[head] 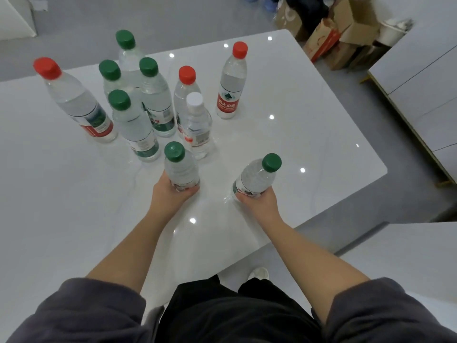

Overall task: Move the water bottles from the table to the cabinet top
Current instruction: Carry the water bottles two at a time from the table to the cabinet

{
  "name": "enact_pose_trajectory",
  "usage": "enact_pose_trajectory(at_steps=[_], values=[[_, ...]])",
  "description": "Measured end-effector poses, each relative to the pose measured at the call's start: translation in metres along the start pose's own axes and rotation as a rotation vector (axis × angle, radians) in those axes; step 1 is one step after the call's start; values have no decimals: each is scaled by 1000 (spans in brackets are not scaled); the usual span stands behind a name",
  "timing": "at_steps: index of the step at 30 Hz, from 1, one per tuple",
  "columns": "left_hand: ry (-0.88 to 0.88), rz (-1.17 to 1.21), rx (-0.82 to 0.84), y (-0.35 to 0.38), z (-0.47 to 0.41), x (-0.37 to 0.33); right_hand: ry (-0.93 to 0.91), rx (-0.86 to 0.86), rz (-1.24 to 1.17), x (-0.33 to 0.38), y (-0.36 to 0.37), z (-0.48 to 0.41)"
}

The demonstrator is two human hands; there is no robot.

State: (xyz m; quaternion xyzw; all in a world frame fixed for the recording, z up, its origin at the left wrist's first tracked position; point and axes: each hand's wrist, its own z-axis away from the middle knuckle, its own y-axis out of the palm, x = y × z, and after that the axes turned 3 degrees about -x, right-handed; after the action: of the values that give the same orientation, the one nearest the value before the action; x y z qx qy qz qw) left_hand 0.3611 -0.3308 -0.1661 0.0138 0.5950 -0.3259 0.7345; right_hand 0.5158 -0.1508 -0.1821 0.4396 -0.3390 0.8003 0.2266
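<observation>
Several clear water bottles stand on a glossy white table (309, 125). My left hand (170, 191) grips the lower part of a green-capped bottle (180, 167) near the table's middle. My right hand (258, 201) grips the base of another green-capped bottle (257, 177), which tilts to the right. Behind them stand a white-capped bottle (197, 125), a red-capped bottle (185, 95), a lone red-capped bottle (231, 82) at the right, a big red-capped bottle (74, 100) at the left, and several green-capped bottles (133, 122).
A white cabinet (420, 78) with drawer fronts stands to the right of the table across a strip of grey floor. Cardboard boxes (338, 33) are piled at the back right. A second white surface (408, 256) lies at the near right.
</observation>
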Motion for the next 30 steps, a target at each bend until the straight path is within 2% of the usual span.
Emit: enact_pose_trajectory(at_steps=[5,12,20,24,30], values=[[38,6,165,33,26,-3,57,-148,-98,-19,-30,21],[186,-50,511,144,75,-51,94,-406,-160,-62,-137,67],[299,-41,729,257,152,-102,162,-740,-244,-105,-259,145],[363,63,798,300,189,-153,103,-853,-283,-94,-318,168],[496,208,887,339,216,-244,-95,-1044,-321,-40,-383,187]])
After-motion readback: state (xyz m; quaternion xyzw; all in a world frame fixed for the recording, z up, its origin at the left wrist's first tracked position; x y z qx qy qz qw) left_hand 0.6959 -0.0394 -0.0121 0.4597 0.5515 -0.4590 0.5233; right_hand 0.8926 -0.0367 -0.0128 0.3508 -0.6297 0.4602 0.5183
